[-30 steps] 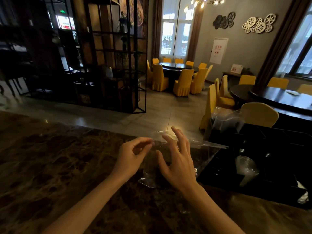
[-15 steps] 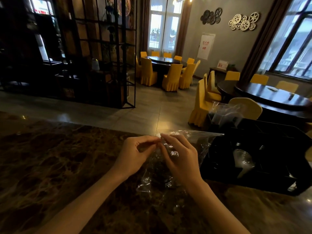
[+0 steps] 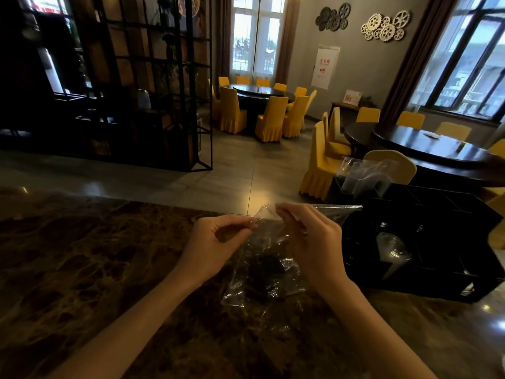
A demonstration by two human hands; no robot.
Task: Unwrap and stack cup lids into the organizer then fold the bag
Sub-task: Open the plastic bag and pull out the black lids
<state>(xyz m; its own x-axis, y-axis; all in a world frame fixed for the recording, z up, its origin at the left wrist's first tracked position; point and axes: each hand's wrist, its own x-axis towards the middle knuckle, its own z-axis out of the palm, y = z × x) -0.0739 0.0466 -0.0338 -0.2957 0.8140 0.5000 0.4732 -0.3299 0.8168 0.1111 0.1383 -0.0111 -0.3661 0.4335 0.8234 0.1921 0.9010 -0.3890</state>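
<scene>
A clear plastic bag (image 3: 262, 272) lies crumpled on the dark marble counter (image 3: 82, 269), its far edge lifted. My left hand (image 3: 216, 247) pinches the bag's top edge between thumb and fingers. My right hand (image 3: 308, 242) grips the same edge just to the right, fingers curled over the film. To the right stands the black organizer (image 3: 437, 285), with a stack of clear cup lids (image 3: 390, 250) in one compartment. More clear plastic (image 3: 363, 176) sticks up from its far left corner.
Beyond the counter's far edge is a tiled floor, a black metal shelf (image 3: 153, 105) at left, and round dark tables (image 3: 426, 149) with yellow chairs (image 3: 270, 119). The organizer sits close to my right forearm.
My right hand went from flat on the bag to curled on its top edge. Both hands came together and lifted that edge off the counter. The camera view shifted slightly.
</scene>
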